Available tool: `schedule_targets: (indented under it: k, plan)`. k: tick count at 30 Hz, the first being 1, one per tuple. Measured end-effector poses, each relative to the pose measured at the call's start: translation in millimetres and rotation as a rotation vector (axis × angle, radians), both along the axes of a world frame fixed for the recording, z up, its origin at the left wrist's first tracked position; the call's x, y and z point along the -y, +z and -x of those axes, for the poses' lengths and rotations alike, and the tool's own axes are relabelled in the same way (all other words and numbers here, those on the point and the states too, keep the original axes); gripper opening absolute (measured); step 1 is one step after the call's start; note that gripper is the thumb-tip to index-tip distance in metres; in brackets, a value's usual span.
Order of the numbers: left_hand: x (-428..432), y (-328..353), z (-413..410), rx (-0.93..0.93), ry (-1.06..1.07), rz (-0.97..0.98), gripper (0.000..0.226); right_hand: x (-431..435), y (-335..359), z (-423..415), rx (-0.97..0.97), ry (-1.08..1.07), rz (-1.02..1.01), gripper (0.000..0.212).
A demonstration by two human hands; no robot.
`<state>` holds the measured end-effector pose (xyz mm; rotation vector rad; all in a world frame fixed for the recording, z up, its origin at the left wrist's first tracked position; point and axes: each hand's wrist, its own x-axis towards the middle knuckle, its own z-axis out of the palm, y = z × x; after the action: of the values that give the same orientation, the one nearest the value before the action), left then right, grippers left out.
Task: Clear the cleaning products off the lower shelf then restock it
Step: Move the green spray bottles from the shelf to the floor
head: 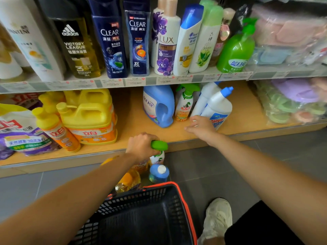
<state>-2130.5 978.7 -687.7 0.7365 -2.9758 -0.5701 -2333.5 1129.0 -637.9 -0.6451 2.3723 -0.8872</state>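
Note:
My left hand (141, 145) grips the green trigger head of a spray bottle (158, 154), held just in front of the lower shelf (177, 137) edge, above the floor. My right hand (200, 127) reaches over the shelf with fingers apart, right beside a white toilet-cleaner bottle with a blue cap (219, 106). Further back on the shelf stand a blue detergent jug (159, 105) and another green-topped spray bottle (184, 103). At the left are yellow dish-soap jugs (88, 117) and a purple detergent bag (23, 137).
A black basket with an orange rim (150, 214) sits on the floor below my arms. A blue bottle (159, 174) and yellow-orange bottles (127, 181) stand on the floor between basket and shelf. Shampoo bottles fill the upper shelf (123, 82). My shoe (217, 216) is at right.

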Motion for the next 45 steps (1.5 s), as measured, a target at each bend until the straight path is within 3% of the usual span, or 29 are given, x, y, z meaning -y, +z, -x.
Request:
schedule_targets:
  k: [4,7,13,15,18,24,29,35,41,45]
  plan:
    - [10,-33,1,0.063,-0.084,0.043,0.050,27,-17,23,-0.079,-0.028,0.106,0.067]
    - [12,-47,1,-0.003,-0.058,-0.012,0.049,44,-32,38,-0.121,-0.103,0.211,0.075]
    - [11,-57,-6,-0.169,-0.014,0.006,0.049,68,-56,52,-0.019,-0.178,0.398,0.093]
    - [10,-59,-7,-0.212,0.016,-0.006,0.049,68,-64,47,-0.060,-0.242,0.462,0.084]
    - [10,-59,-6,-0.241,0.046,0.005,0.047,65,-77,32,-0.175,-0.381,0.526,0.051]
    - [12,-62,-6,-0.246,0.043,0.004,0.046,65,-81,16,-0.167,-0.499,0.588,0.063]
    - [14,-64,-6,-0.228,0.021,-0.019,0.046,69,-78,27,-0.168,-0.394,0.516,0.072]
    - [14,-61,-2,-0.167,0.042,-0.046,0.044,56,-73,26,-0.189,-0.343,0.491,0.059]
    - [17,-39,7,0.024,-0.027,-0.102,0.044,13,-45,2,-0.248,-0.225,0.403,0.050]
    - [21,-1,10,-0.089,0.001,-0.178,0.042,-9,-10,-17,-0.188,-0.159,0.347,0.053]
